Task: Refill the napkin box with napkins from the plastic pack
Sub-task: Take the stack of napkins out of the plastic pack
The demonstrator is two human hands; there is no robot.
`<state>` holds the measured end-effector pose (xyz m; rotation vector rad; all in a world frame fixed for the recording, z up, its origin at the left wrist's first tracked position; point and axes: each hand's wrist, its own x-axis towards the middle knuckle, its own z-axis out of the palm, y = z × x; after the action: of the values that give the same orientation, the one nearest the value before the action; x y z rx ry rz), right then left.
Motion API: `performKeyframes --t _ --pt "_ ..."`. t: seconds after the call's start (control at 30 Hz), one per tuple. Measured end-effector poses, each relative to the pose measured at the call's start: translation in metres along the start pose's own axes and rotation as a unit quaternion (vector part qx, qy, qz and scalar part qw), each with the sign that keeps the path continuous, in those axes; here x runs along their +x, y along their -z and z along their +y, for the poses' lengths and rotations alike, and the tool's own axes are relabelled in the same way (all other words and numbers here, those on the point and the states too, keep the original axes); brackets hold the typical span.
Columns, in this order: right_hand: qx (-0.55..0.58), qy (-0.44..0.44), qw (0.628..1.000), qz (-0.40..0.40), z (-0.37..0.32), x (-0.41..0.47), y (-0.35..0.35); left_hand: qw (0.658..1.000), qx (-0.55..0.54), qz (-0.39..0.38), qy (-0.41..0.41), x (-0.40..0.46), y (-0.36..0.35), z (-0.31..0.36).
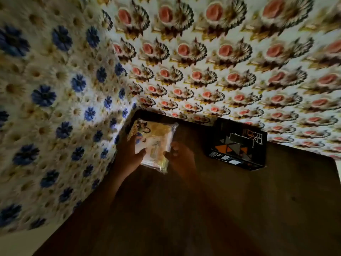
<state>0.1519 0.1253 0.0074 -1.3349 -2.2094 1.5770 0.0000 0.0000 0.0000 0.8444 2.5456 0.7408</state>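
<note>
Head camera looked down onto a dark wooden table (212,209) set into a corner where two patterned walls met. Both of the person's bare hands reached forward to a clear plastic pack (154,143) of pale yellow napkins, printed with a small cartoon figure at its far end. That pack sat at the far left part of the table, close to the corner, and whether it rested on the wood or was lifted slightly could not be told.

Left hand (129,154) was closed around the pack's left edge, thumb lying across the top face and fingers out of sight on the far side. Right hand (180,157) pressed against the pack's near right edge, its fingers curled onto the plastic, so the pack was gripped between the two hands.

To the right of the pack, apart from it and against the back wall, a black napkin box (238,145) lay with orange, grey and white triangles on its top face. Its opening could not be made out.

Left wall (46,98) carried blue and cream daisy-like flowers. Back wall (230,52) carried rows of pink blooms with dark fan-shaped leaves. The scene was dim and a little blurred.
</note>
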Motion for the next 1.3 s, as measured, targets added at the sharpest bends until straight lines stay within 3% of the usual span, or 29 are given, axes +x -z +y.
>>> performKeyframes --t 0.13,0.3,0.53,0.8,0.9,0.97,1.03,1.1,1.17,1.3 --pt "0.032 -0.024 0.999 -0.029 -0.001 0.023 -0.016 0.995 0.063 -0.055 0.050 0.020 -0.014 -0.017" --pt "-0.013 0.026 1.000 -0.009 0.011 0.020 -0.034 0.998 0.052 -0.025 -0.012 0.012 -0.028 -0.039" --pt "-0.016 0.016 1.000 -0.021 0.045 -0.049 -0.049 0.999 -0.005 -0.037 0.008 -0.076 -0.034 -0.052" --pt "-0.042 0.002 0.996 -0.085 0.089 -0.149 -0.071 0.998 -0.022 -0.052 -0.039 -0.170 -0.035 -0.087" --pt "-0.082 0.012 0.996 -0.024 0.087 -0.169 -0.074 0.997 0.052 -0.031 -0.057 -0.181 -0.030 -0.090" --pt "-0.198 0.086 0.975 0.054 0.080 -0.170 -0.075 0.983 0.107 -0.020 -0.145 -0.176 -0.025 -0.092" --pt "-0.227 0.158 0.957 0.087 0.071 -0.159 -0.074 0.964 0.142 -0.057 -0.219 -0.164 -0.021 -0.088" --pt "-0.248 0.175 0.951 0.055 0.060 -0.143 -0.076 0.954 0.168 -0.109 -0.225 -0.152 -0.019 -0.082" --pt "-0.285 0.134 0.948 -0.037 0.051 -0.127 -0.076 0.951 0.178 -0.156 -0.197 -0.145 -0.020 -0.081" --pt "-0.353 0.082 0.920 -0.148 0.043 -0.103 -0.071 0.949 0.186 -0.177 -0.183 -0.140 -0.021 -0.079"
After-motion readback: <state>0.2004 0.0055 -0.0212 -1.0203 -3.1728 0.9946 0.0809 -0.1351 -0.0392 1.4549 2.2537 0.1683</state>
